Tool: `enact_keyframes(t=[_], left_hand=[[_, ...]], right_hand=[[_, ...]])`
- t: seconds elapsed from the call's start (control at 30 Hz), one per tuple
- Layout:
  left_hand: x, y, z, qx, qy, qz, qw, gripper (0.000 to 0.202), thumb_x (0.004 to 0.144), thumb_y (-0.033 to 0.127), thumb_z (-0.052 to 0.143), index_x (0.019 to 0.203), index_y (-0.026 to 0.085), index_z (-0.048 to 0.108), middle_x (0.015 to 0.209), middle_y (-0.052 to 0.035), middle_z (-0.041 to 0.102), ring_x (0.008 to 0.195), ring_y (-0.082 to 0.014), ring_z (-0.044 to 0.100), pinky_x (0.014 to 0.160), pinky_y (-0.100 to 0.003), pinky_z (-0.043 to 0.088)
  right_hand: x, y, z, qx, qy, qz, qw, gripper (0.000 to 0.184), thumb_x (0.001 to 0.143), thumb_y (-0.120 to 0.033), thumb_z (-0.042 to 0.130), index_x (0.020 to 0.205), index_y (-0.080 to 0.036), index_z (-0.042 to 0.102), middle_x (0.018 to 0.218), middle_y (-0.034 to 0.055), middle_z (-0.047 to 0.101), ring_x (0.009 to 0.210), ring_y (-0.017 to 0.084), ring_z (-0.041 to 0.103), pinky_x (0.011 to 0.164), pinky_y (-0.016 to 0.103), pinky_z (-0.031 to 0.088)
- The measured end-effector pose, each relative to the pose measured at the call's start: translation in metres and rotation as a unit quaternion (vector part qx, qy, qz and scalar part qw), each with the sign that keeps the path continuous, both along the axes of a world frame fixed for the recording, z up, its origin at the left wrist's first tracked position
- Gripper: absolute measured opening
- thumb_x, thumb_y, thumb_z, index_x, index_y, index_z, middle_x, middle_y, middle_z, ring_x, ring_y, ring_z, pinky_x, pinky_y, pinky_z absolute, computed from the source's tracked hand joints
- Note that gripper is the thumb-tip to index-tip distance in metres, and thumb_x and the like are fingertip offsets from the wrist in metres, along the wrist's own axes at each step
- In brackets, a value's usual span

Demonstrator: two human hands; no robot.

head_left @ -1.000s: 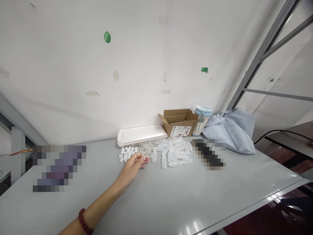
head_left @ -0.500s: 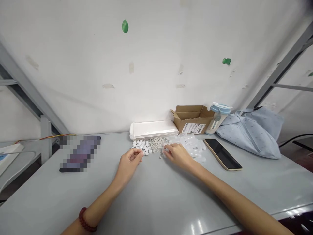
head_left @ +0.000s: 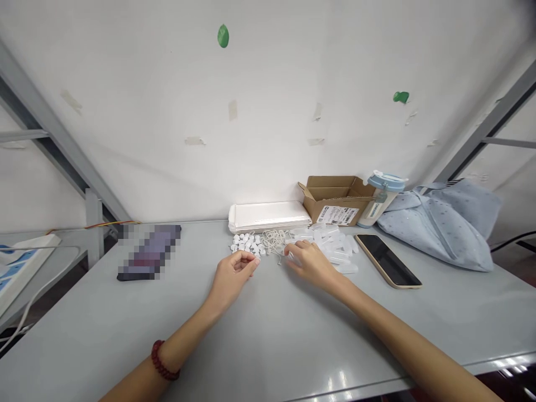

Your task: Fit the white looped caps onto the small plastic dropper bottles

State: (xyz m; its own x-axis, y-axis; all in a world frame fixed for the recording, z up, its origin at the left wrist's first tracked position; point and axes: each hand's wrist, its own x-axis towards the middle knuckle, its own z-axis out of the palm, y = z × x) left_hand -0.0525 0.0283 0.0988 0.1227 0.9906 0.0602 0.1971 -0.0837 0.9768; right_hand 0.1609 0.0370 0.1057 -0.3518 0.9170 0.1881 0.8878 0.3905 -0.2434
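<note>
On the grey table [head_left: 272, 329] lie a cluster of small white caps [head_left: 247, 244], a tangle of thin white rings [head_left: 274, 241] and a heap of small clear plastic bottles [head_left: 335, 248]. My left hand [head_left: 232, 274] rests just in front of the caps, fingers curled in a pinch; what it holds is too small to name. A red bead bracelet [head_left: 164, 361] sits on that wrist. My right hand [head_left: 307, 262] lies by the rings and bottles, fingers closed on a small clear bottle at its fingertips.
A stack of flat white trays [head_left: 270, 216] lies against the wall. Beside it stand an open cardboard box [head_left: 335, 202], a lidded cup [head_left: 382, 195] and a pale blue bag [head_left: 444, 220]. A phone [head_left: 387, 259] lies screen up at right; a dark object [head_left: 151, 259] at left.
My right hand came into view and reached the bottles and rings. My left hand curled shut in front of the caps. The view swung left and slightly down.
</note>
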Motion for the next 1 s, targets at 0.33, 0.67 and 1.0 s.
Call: enact_keyframes(t=[0.33,0.67,1.0], left_hand=[[0.005,-0.008,0.003,0.011,-0.011,-0.002,1.000,0.020,0.073,0.035,0.065,0.077,0.016,0.062,0.066,0.0003,0.062,0.060,-0.0136,0.059,0.059,-0.025,0.049],[0.007,-0.017,0.001,0.159,0.070,-0.033,0.984,0.010,0.080,0.023,0.057,0.082,0.017,0.064,0.080,-0.0045,0.069,0.072,-0.0163,0.066,0.068,-0.028,0.055],[0.010,-0.023,0.001,0.303,0.164,-0.061,0.937,0.023,0.089,0.018,0.046,0.103,0.017,0.064,0.099,-0.0087,0.068,0.087,-0.0187,0.065,0.073,-0.028,0.053]], right_hand=[[-0.023,-0.025,0.002,-0.060,0.335,0.115,0.933,0.020,0.079,-0.019,0.062,0.091,-0.021,0.047,0.084,0.0010,0.062,0.078,0.016,0.059,0.071,0.029,0.047],[-0.028,-0.030,-0.004,-0.128,0.348,0.107,0.923,0.031,0.081,-0.020,0.061,0.105,-0.023,0.043,0.094,0.0036,0.071,0.082,0.018,0.058,0.077,0.034,0.044],[-0.028,-0.029,-0.001,-0.102,0.353,0.105,0.924,0.028,0.082,-0.016,0.055,0.109,-0.020,0.050,0.084,0.0017,0.070,0.073,0.016,0.057,0.074,0.032,0.045]])
